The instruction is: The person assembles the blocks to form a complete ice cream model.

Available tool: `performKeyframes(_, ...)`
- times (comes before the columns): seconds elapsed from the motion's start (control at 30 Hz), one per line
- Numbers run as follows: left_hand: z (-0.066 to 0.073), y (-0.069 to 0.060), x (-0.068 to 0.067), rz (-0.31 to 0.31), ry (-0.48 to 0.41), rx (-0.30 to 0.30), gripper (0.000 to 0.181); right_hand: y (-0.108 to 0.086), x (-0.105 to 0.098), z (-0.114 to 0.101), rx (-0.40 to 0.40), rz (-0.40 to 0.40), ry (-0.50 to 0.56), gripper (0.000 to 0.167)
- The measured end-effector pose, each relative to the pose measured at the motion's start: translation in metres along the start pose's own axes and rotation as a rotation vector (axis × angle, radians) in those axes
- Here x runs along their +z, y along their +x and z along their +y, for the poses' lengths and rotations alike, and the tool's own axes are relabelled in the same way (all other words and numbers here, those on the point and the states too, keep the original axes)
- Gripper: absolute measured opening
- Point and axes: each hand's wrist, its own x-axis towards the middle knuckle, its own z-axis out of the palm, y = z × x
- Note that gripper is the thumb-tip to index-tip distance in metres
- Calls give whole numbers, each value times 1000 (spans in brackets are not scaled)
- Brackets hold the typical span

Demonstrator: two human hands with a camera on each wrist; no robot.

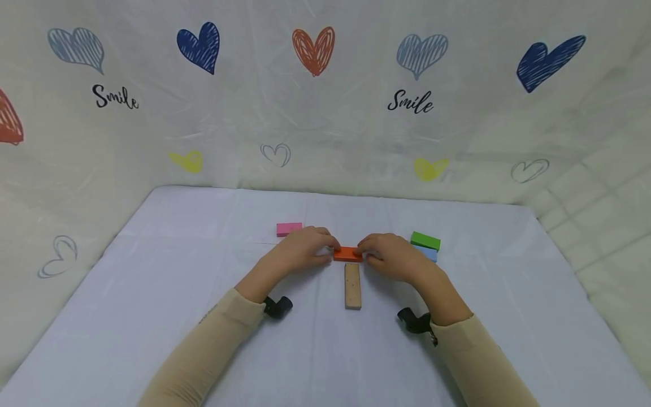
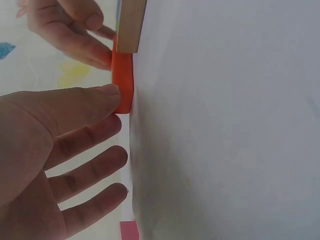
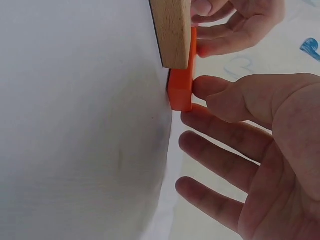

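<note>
An orange block (image 1: 348, 254) (image 2: 123, 80) (image 3: 180, 89) lies crosswise on the white table, just beyond a plain wooden block (image 1: 352, 286) (image 2: 131, 25) (image 3: 172, 35) that points away from the person. The left hand (image 1: 301, 250) (image 2: 55, 135) pinches the left end of the orange block with thumb and index finger. At its right end the right hand (image 1: 394, 257) (image 3: 250, 135) does the same. Both hands keep their other fingers spread and off the block. Whether the two blocks touch is not clear.
Behind the left hand lies a pink block (image 1: 289, 229) (image 2: 129, 230). Beyond the right hand are a green block (image 1: 425, 241) and a blue block (image 1: 427, 252), close together. A white cloth with printed hearts hangs behind the table (image 1: 305, 350).
</note>
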Motion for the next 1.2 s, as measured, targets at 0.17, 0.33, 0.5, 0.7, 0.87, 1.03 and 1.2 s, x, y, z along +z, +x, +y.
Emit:
performKeyframes(0.17,-1,2,3,5,15,23,24,-1,-2,0,8,-7,7,25)
performKeyframes(0.33,-1,3,7,8,10,41,24,-3,-4,-1,25,-30,20,24)
performKeyframes(0.5,0,0,8,15,18,44,24,-4,-3,-2,16,-38,20,23)
performKeyframes(0.7,2,1,8,27,25,61,23,-4,-4,-2,28,-25,15,23)
performKeyframes(0.87,0,2,9,35,35,72,22,-5,-4,-2,23,-21,20,22)
performKeyframes(1.03,1,2,8,49,29,87,20,-5,-5,-3,19,-14,20,21)
performKeyframes(1.2,2,1,7,40,33,79,20,-5,-5,-3,20,-16,22,20)
